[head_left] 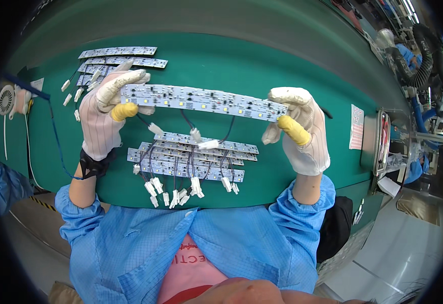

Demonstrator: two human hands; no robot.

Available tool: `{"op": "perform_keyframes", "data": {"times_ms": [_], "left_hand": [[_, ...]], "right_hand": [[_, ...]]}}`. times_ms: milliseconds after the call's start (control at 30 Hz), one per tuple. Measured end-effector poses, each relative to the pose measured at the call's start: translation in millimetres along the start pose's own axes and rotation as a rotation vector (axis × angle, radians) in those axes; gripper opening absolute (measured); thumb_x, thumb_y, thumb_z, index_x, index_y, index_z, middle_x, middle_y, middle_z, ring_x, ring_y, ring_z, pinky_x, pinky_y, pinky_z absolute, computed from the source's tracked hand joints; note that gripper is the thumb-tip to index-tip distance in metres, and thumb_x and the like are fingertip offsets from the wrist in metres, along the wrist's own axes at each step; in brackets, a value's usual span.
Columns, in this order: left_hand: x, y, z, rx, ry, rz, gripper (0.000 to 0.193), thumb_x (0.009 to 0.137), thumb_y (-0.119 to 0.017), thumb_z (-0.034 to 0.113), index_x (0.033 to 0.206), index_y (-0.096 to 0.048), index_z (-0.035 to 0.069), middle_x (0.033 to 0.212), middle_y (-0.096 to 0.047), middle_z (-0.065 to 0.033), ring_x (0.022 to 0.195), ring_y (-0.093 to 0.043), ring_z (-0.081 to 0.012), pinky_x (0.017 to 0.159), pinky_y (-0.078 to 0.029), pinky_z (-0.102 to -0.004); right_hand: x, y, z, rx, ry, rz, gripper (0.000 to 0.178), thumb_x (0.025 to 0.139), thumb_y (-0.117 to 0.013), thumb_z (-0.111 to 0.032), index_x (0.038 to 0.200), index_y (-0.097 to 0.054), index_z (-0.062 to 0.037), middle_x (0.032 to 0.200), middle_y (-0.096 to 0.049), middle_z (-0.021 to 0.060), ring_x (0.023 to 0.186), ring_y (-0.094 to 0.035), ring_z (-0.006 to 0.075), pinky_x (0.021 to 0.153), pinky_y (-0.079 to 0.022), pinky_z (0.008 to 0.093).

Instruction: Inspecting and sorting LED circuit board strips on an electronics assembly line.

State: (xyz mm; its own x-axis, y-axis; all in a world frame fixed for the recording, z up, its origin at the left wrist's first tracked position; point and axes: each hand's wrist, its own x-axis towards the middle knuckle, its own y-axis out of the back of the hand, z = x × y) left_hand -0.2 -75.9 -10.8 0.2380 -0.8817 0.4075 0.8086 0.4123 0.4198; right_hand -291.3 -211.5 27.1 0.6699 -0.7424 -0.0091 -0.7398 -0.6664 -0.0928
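Head view: your left hand [107, 109] pinches the circuit strip [203, 101] at its nine-o'clock end, your right hand [305, 126] at three o'clock, likely so nothing covers its middle.

A green surface [282, 63] fills the middle of the view, its straight edges bowed by the lens, with a dull grey-green band [181, 21] running beyond its far side. At the left rim stands a small white fan [6, 99]. Below it, yellow-and-black striped tape [43, 203] marks the floor. On the right, a metal-rimmed tray [382, 142] sits by the surface's end, and pale grey floor [391, 248] spreads toward the lower corner. Farther off, a ribbed black duct [425, 55] curves down near blue piping [419, 114], under bright strip lights [410, 15].
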Motion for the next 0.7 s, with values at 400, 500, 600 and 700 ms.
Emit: {"op": "perform_keyframes", "data": {"times_ms": [400, 500, 600, 700], "left_hand": [[-2, 2, 14, 0.075, -0.206, 0.008, 0.053, 0.061, -0.081, 0.036, 0.102, -0.069, 0.006, 0.088, -0.067, -0.0075, 0.088, -0.064, -0.0230, 0.093, -0.047, -0.0397], [-3, 1, 14, 0.052, -0.211, 0.008, 0.051, 0.062, -0.080, 0.035, 0.104, -0.069, 0.006, 0.090, -0.067, -0.0083, 0.090, -0.064, -0.0230, 0.092, -0.048, -0.0370], [-4, -2, 4, 0.001, -0.059, 0.059, 0.043, 0.072, -0.075, 0.029, 0.108, -0.067, 0.006, 0.097, -0.067, -0.0114, 0.096, -0.063, -0.0279, 0.086, -0.048, -0.0350], [-5, -3, -1, -0.042, 0.190, 0.061, 0.038, 0.080, -0.067, 0.030, 0.109, -0.066, 0.005, 0.096, -0.068, -0.0147, 0.097, -0.063, -0.0294, 0.082, -0.049, -0.0337]], "right_hand": [[9, 4, 7, -0.022, -0.059, 0.007, 0.039, 0.086, -0.062, -0.020, 0.114, -0.051, 0.0044, 0.074, -0.061, 0.0078, 0.054, -0.057, 0.0132, 0.051, -0.043, 0.0229], [10, 4, 8, -0.064, -0.052, -0.005, 0.040, 0.088, -0.061, -0.024, 0.114, -0.051, 0.0042, 0.069, -0.059, 0.0072, 0.054, -0.056, 0.0132, 0.052, -0.043, 0.0231], [7, 3, 7, -0.063, 0.002, -0.036, 0.044, 0.088, -0.061, -0.028, 0.116, -0.050, 0.0053, 0.064, -0.058, 0.0074, 0.054, -0.056, 0.0133, 0.054, -0.044, 0.0228], [5, 0, 4, -0.054, 0.020, -0.046, 0.053, 0.086, -0.063, -0.034, 0.117, -0.048, 0.0067, 0.063, -0.058, 0.0085, 0.057, -0.057, 0.0139, 0.059, -0.045, 0.0230]]}}
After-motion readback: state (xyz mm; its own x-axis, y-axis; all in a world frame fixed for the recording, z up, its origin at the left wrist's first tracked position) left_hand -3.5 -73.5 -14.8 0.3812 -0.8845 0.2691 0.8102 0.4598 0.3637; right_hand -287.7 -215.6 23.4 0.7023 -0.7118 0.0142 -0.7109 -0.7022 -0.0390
